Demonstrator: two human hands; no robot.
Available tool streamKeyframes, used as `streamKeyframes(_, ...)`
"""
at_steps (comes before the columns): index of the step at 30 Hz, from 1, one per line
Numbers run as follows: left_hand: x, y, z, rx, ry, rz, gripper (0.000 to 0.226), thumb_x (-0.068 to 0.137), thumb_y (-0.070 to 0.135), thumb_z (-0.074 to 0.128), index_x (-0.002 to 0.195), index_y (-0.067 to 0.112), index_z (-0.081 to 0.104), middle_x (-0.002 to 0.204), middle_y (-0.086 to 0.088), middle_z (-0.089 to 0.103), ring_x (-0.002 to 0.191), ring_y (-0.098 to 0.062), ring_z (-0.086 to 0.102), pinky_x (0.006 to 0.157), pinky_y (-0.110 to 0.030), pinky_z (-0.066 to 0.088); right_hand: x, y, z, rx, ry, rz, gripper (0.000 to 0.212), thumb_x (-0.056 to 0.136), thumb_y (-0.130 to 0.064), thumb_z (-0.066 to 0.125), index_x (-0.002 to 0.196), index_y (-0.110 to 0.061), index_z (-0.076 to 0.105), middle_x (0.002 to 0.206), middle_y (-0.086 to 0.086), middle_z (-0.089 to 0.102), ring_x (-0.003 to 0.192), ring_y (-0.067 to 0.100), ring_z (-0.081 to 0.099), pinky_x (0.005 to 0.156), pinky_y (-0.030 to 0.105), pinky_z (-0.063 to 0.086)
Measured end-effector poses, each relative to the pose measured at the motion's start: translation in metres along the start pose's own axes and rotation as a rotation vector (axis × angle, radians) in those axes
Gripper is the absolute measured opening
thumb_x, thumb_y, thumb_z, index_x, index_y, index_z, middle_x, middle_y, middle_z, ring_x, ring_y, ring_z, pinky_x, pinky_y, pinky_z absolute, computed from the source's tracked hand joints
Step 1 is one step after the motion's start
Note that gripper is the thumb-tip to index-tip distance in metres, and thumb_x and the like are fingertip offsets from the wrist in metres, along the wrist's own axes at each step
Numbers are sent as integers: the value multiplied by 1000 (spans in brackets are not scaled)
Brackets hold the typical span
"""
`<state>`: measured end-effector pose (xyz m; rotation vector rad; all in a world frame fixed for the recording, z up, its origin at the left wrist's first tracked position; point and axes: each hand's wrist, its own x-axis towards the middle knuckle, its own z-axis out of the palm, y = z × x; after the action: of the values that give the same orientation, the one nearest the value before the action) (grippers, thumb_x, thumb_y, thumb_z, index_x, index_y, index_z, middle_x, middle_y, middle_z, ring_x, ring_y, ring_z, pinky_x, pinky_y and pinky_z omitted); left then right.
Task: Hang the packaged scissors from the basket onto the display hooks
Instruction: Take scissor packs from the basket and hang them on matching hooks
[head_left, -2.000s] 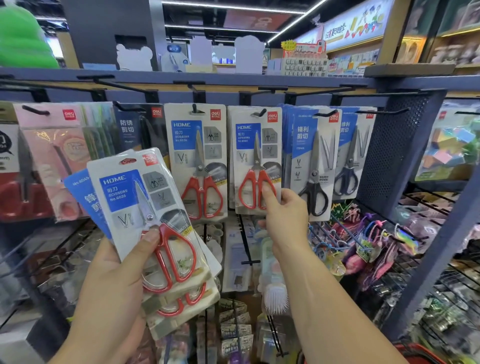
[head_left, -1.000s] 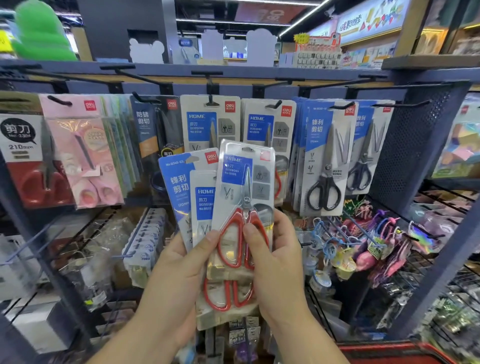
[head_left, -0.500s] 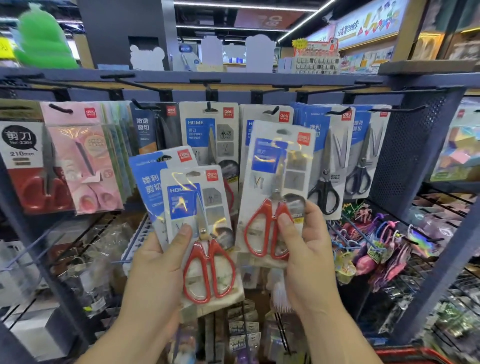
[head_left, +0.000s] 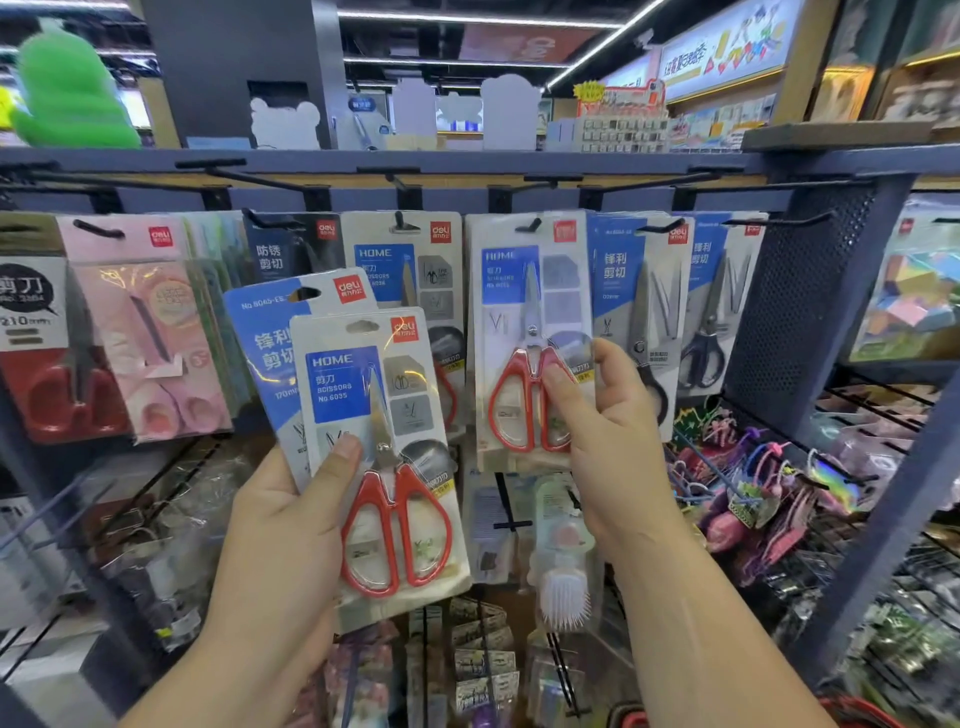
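Shop rack (head_left: 800, 312), hooks (head_left: 400, 223) laden with packs (head_left: 639, 291).

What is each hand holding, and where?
Left hand grips two scissors packs along their left edge. Right hand pinches a red-handled pack at its lower right.

near scissors pack (head_left: 395, 519): red handles, blue-white card | raised scissors pack (head_left: 524, 312): red handles | pink pack (head_left: 150, 332)

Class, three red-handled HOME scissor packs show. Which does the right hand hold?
The rightmost pack, at a hook; the middle pack hangs untouched, the nearest pack is in the left hand.
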<state>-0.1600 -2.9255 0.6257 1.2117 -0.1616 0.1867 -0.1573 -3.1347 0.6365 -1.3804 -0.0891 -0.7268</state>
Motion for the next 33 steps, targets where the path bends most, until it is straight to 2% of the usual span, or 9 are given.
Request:
streamKeyframes(4, -1, 1, 1, -12, -19, -3, 29, 102, 17, 57, 127, 20, 71, 120, 3, 79, 112, -18, 75, 104, -48, 53, 13, 9, 3, -42, 47, 14, 10, 102, -21, 67, 108, -29, 67, 103, 0, 78, 95, 18, 75, 85, 40, 62)
streamKeyframes(9, -1, 1, 1, -13, -32, -20, 31, 97, 21, 61, 125, 20, 73, 120, 1, 79, 112, -21, 76, 106, -52, 52, 20, 19, 5, -192, 137, 43, 10, 97, -29, 73, 103, -26, 66, 79, -17, 74, 74, -5, 67, 69, 21, 51)
streamKeyframes(13, 0, 0, -1, -28, -30, -33, 32, 94, 23, 63, 125, 21, 73, 120, 1, 79, 112, -19, 76, 106, -49, 52, 2, 21, 4, -366, 250, 45, 41, 91, -37, 79, 123, -35, 54, 112, -14, 65, 99, -2, 64, 89, 30, 54)
streamKeyframes(17, 1, -4, 1, -54, -26, -52, 29, 98, 18, 61, 124, 20, 74, 119, 0, 80, 110, -20, 76, 96, -45, 61, -39, 21, 18, -584, 215, -138, 40, 86, -56, 70, 118, -38, 55, 121, -20, 53, 120, 6, 53, 103, 31, 45)
streamKeyframes(19, 0, -7, 5, -77, -28, -68, 25, 100, 15, 61, 121, 17, 75, 115, -2, 81, 105, -20, 78, 84, -35, 65, -56, 20, 28, -498, 46, -69, 38, 80, -61, 73, 109, -39, 61, 115, -24, 61, 113, 3, 60, 96, 28, 49)
streamKeyframes(23, -2, -13, 13, -88, -32, -92, 28, 92, 20, 66, 117, 15, 76, 112, -7, 81, 104, -26, 78, 83, -39, 64, -67, 22, 35, -224, -206, 136, 22, 85, -24, 87, 103, -26, 74, 95, -7, 79, 88, 11, 75, 79, 30, 60)
streamKeyframes(27, -3, -12, 17, -203, -81, -219, 25, 105, 18, 53, 117, 15, 75, 110, -13, 81, 96, -29, 79, 84, -47, 65, -64, 22, 30, -78, -92, 148, 20, 86, -38, 82, 99, -30, 71, 90, 1, 78, 81, 18, 74, 73, 41, 59)
streamKeyframes(30, 0, -16, 12, -140, -81, -235, 31, 106, 4, 47, 113, 12, 76, 105, -12, 81, 83, -22, 79, 68, -33, 64, -59, 21, 19, -22, 31, 177, 24, 85, -51, 80, 89, -33, 64, 72, -4, 69, 67, 16, 66, 73, 56, 59)
streamKeyframes(33, 2, -18, 8, -56, -110, -215, 31, 108, 8, 47, 123, 17, 73, 112, -10, 80, 90, -25, 78, 79, -40, 59, -52, 15, 0, 44, 59, 144, 15, 83, -41, 74, 87, -31, 63, 78, 8, 67, 71, 24, 67, 67, 44, 59)
